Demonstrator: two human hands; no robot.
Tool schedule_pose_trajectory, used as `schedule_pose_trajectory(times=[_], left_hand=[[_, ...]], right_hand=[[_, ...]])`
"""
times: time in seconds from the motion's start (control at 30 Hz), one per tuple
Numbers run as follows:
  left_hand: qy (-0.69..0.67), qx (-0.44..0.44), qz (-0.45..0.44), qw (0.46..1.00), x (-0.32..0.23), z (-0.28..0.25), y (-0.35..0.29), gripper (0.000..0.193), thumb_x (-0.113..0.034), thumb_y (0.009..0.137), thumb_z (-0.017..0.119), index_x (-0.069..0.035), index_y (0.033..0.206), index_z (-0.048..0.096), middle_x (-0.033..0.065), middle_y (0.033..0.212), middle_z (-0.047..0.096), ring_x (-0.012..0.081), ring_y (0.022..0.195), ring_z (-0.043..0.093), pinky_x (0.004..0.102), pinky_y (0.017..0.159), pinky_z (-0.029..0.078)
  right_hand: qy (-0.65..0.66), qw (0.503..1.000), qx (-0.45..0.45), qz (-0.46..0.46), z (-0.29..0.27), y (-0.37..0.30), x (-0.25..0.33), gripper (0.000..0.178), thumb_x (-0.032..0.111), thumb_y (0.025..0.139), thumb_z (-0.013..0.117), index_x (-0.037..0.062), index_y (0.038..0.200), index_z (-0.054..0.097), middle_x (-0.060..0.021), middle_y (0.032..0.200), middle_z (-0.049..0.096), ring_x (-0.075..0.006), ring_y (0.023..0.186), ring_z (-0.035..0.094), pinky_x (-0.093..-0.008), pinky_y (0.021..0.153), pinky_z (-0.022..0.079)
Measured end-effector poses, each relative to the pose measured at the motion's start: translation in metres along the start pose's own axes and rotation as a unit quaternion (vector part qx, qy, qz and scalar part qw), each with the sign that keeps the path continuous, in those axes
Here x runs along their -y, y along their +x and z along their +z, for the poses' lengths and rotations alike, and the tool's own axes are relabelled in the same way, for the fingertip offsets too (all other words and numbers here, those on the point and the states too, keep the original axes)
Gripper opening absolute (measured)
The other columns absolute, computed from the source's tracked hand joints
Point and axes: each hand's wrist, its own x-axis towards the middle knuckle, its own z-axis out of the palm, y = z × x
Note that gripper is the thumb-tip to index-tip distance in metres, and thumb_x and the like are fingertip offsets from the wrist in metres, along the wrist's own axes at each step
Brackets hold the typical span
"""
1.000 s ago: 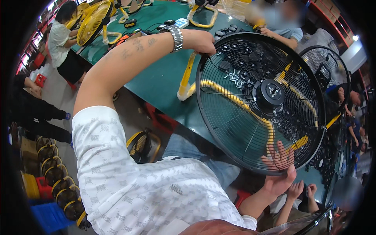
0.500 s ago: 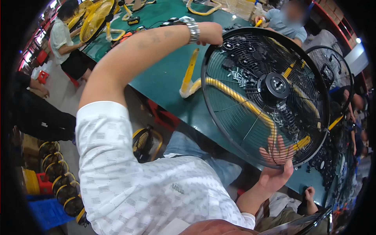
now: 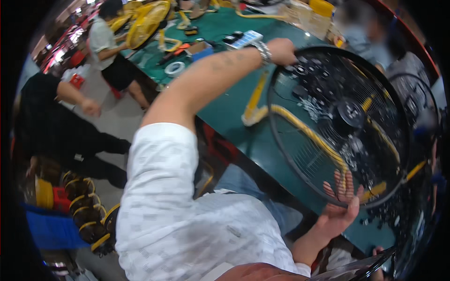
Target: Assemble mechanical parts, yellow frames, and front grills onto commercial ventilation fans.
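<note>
Black fan grille (image 3: 336, 129) is held up over the green table (image 3: 227, 105), at about 2 o'clock of the wearer's torso. Hub (image 3: 350, 114) face is turned back toward the camera. Grille is round, so no true long axis; as seen, outline is stretched along an 11-to-5 o'clock line. Whether the lower edge is touching the table: cannot tell.

Left hand (image 3: 283, 52): fingers curled round the rim (image 3: 406, 136) at about 11 o'clock, gripping it. Wristwatch (image 3: 264, 53) is worn just behind it.

Right hand (image 3: 338, 206): placed at 6 o'clock, not clenched. Fingers are spread behind the wires, thumb kept on the near side, rim crossing between.

Through the wires, a yellow bent tube (image 3: 307, 130) is seen running from 10 toward 6 o'clock. Silver screws (image 3: 315, 108) are heaped between hub and left rim, black small parts (image 3: 323, 75) scattered toward 12. Pale tape roll (image 3: 168, 71) is left on the table, well apart, between 9 and 10 o'clock. Wires are partly blurred.
</note>
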Motion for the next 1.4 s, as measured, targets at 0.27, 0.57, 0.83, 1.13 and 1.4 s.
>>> schedule_pose_trajectory(times=[0.27,0.57,0.83,1.13,1.4], left_hand=[[0.045,0.071,0.018,0.996,-0.009,-0.024,-0.038,0.041,-0.032,0.083,0.059,0.003,0.099,0.071,0.0227,0.096,0.071,0.0369,0.094,0.069,0.0443,0.083,0.054],[0.03,0.173,-0.035,0.984,-0.016,-0.03,-0.059,0.044,-0.034,0.086,0.058,0.005,0.103,0.069,0.0199,0.095,0.07,0.0283,0.086,0.066,0.0377,0.078,0.051],[0.053,0.166,-0.011,0.985,-0.019,-0.027,-0.065,0.045,-0.032,0.084,0.058,0.007,0.105,0.069,0.0203,0.097,0.07,0.0276,0.089,0.066,0.0376,0.08,0.05],[0.132,0.176,0.055,0.974,-0.016,-0.023,-0.057,0.045,-0.033,0.084,0.058,0.007,0.103,0.07,0.0231,0.095,0.07,0.0331,0.088,0.068,0.0403,0.08,0.052],[0.092,0.172,0.043,0.98,-0.021,-0.025,-0.056,0.041,-0.028,0.088,0.061,0.007,0.109,0.061,0.0262,0.097,0.069,0.0377,0.091,0.067,0.0474,0.082,0.051]], right_hand=[[-0.008,1.0,0.005,0.028,-0.012,-0.01,0.025,0.063,0.032,0.096,0.052,0.0018,0.149,0.033,-0.0328,0.146,0.04,-0.0495,0.13,0.047,-0.0569,0.09,0.057],[-0.011,0.998,0.002,0.061,-0.025,-0.015,0.029,0.064,0.035,0.095,0.054,-0.0009,0.145,0.038,-0.035,0.144,0.04,-0.0516,0.129,0.047,-0.0584,0.088,0.058],[-0.001,0.997,0.003,0.078,-0.03,-0.015,0.034,0.065,0.036,0.094,0.053,-0.0026,0.144,0.039,-0.0355,0.143,0.042,-0.0525,0.128,0.048,-0.0588,0.087,0.058],[0.033,0.995,0.015,0.089,-0.043,-0.013,0.025,0.067,0.036,0.094,0.054,0.001,0.148,0.035,-0.0343,0.145,0.04,-0.0534,0.128,0.047,-0.0611,0.088,0.056],[0.012,0.992,-0.037,0.124,-0.035,-0.017,0.018,0.071,0.035,0.092,0.057,0.0094,0.151,0.029,-0.0325,0.144,0.042,-0.0514,0.124,0.052,-0.0595,0.087,0.057]])
